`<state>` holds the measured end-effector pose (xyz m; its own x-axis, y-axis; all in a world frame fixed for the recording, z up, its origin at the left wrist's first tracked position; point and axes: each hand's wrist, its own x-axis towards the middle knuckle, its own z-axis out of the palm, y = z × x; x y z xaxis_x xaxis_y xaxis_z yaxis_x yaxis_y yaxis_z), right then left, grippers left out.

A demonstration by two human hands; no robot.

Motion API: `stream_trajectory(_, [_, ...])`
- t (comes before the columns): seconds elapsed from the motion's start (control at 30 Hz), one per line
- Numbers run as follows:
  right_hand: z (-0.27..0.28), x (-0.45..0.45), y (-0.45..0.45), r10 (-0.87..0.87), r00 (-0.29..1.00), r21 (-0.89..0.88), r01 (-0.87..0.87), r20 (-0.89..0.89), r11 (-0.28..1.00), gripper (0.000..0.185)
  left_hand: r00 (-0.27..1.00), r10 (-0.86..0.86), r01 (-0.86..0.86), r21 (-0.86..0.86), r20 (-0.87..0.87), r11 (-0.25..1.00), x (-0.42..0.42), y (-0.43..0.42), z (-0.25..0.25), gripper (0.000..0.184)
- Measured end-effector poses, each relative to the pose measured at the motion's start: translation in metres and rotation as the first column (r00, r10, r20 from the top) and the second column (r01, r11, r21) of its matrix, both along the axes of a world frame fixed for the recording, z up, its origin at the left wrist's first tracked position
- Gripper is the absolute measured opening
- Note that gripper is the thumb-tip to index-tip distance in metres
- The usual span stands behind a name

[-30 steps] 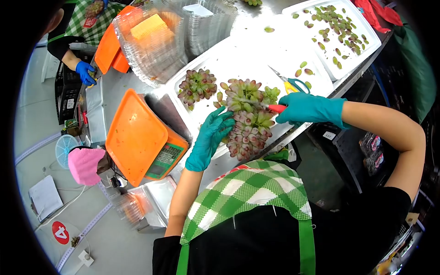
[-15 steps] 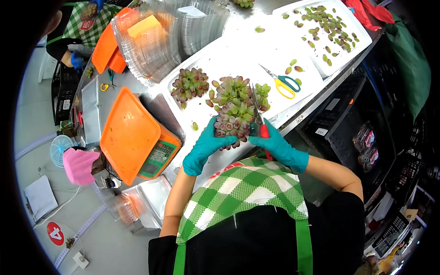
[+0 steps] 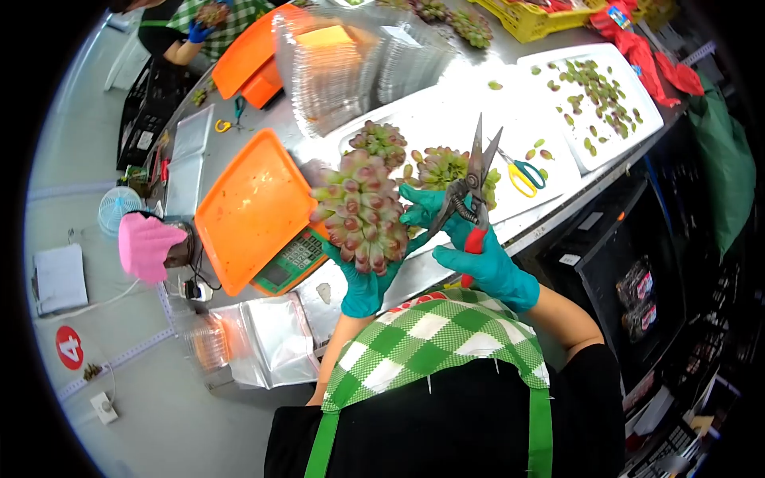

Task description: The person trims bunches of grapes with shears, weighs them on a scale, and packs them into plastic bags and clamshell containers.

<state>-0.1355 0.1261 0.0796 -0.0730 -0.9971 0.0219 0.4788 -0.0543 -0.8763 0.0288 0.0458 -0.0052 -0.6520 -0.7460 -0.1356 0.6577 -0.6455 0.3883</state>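
Note:
My left hand (image 3: 365, 288), in a teal glove, holds up a large cluster of green and reddish succulent rosettes (image 3: 362, 211) in front of the white tray. My right hand (image 3: 490, 267), gloved the same way, is wrapped round red-handled pruning shears (image 3: 466, 203), whose blades point up and stand apart. Its fingertips reach toward the cluster's right side. Behind the hands, a smaller succulent (image 3: 379, 143) and another rosette (image 3: 443, 168) lie on the white tray (image 3: 518, 95). Beside them are yellow-and-teal scissors (image 3: 523, 174).
An orange scale (image 3: 255, 211) stands left of the tray, with stacked clear plastic containers (image 3: 327, 76) behind it. Loose leaves lie in a second white tray (image 3: 574, 151) at right. A co-worker's blue-gloved hand (image 3: 199, 32) holds a succulent at upper left. Black crates (image 3: 629, 263) stand below right.
The succulent cluster has been lifted off the tray in my left hand and moved left. The shears now point upward, with their blades apart. The whole view has shifted.

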Motion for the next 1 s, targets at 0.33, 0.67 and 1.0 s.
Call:
stream_trajectory(0.33, [-0.005,-0.004,-0.008,0.017,0.866,0.079,0.026,-0.499,0.997,0.054,0.92,0.22,-0.065,-0.425,0.325,0.903,0.059,-0.054,0.017,0.071])
stream_trajectory(0.67, [0.073,-0.033,-0.032,-0.3,-0.181,-0.277,-0.142,-0.937,0.95,0.055,0.828,0.411,-0.104,-0.614,0.383,0.783,0.045,-0.042,0.004,0.094])
stream_trajectory(1.0, [0.12,-0.015,-0.03,-0.138,-0.642,-0.021,-0.186,-0.754,0.982,0.055,0.681,0.555,0.114,-0.817,0.479,0.565,0.039,-0.035,-0.032,0.098])
